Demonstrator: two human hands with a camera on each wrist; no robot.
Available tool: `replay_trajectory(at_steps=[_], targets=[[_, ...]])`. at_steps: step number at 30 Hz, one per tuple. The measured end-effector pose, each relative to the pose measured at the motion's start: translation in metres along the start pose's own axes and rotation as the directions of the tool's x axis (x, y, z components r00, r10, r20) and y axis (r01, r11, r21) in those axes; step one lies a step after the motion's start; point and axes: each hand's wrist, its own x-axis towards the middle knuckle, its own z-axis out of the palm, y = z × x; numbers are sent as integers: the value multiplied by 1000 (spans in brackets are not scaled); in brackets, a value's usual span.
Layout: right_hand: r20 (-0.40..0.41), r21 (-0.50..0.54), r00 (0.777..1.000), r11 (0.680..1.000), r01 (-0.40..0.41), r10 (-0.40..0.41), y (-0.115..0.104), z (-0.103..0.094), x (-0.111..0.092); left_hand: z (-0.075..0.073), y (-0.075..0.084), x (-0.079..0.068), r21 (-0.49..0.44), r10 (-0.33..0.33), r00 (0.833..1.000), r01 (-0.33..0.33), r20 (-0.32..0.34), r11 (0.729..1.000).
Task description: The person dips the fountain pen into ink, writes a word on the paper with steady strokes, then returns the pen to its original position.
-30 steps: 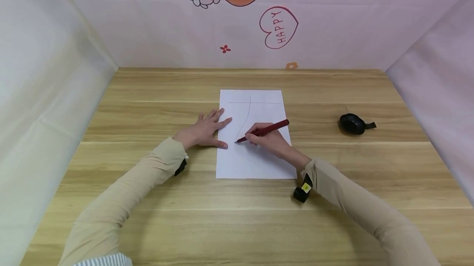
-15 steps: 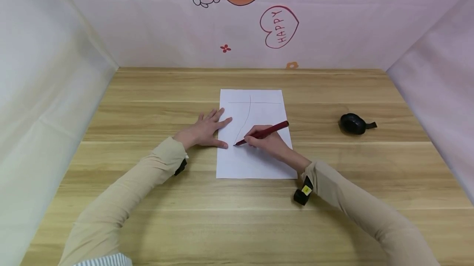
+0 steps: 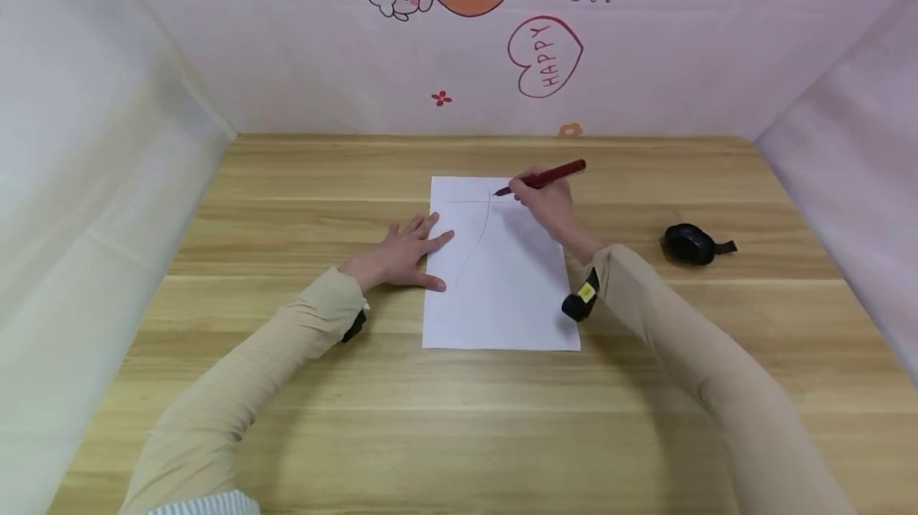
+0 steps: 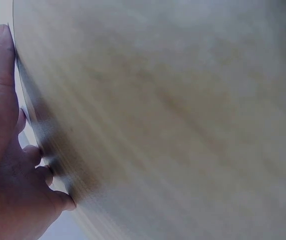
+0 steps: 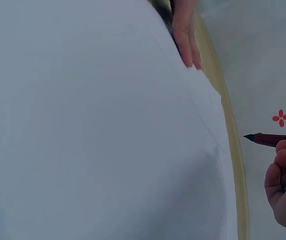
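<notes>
Since a second ago the right hand has travelled from the lower end of the curved stroke, near the middle of the paper, up to the sheet's far edge, and the pen has gone with it; the left hand has stayed where it was. The right hand pinches the dark red pen between thumb and curled fingers, barrel slanting up and to the right, tip pointing left at the spot where the thin horizontal line near the top of the sheet meets the head of the curved stroke. Whether the tip touches the paper cannot be told; in the right wrist view the pen shows its point in the air beside the curled fingers, with the white sheet filling most of the frame. The left hand lies flat with fingers spread, its fingertips on the left margin of the paper and the palm on the wooden counter, a hold that seems meant to keep the sheet from sliding under the pen; the left wrist view shows that hand pressed against the wood. The paper sits squarely in the middle of the counter. Well apart to the right rests a small black object with a short strap, untouched.
</notes>
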Motion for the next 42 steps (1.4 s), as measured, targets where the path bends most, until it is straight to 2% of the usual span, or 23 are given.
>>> replay_trajectory(at_steps=[6, 13, 24, 42], targets=[[16, -52, 999, 998, -35, 36, 11, -2, 15, 3, 3, 4, 1, 21, 1000, -21, -3, 1000], [27, -80, 999, 996, -42, 44, 15, 3, 15, 0, 2, 3, -14, 26, 1000, -26, -12, 1000], [12, -56, 998, 996, -68, 69, 16, 5, 13, 0, -1, 4, 6, 23, 1000, -23, -18, 1000], [53, -53, 998, 998, -40, 43, 23, 5, 7, 3, -7, 5, 3, 4, 1000, -4, -10, 1000]])
